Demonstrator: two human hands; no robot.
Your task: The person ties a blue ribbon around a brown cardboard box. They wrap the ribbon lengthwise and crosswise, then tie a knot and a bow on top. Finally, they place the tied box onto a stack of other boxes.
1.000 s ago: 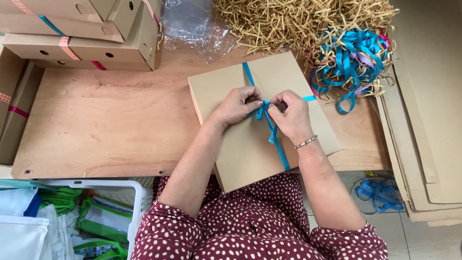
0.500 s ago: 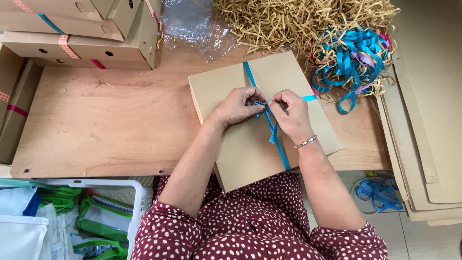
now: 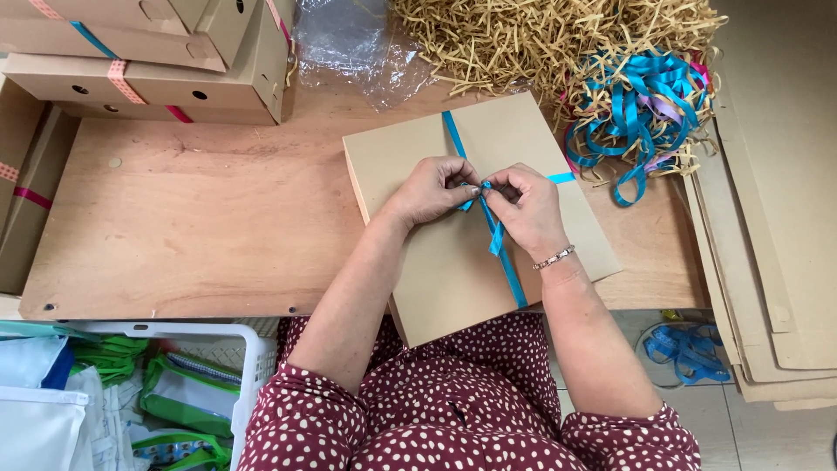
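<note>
Ribbon (image 3: pixel 501 249), blue, already ran around the flat brown box (image 3: pixel 436 262) at the counter's (image 3: pixel 192 218) five o'clock edge; our left hand (image 3: pixel 432 187) and right hand (image 3: pixel 527 205) each pinched it at the crossing, with the knot judged unfinished and loose ribbons (image 3: pixel 641 113) lying at one o'clock

A brown wooden table (image 3: pixel 200 227) is sitting in soft, even light. A grey tiled floor (image 3: pixel 758 436) is showing below it on the right, and a white plastic basket (image 3: pixel 253 366) is standing beside it.
</note>
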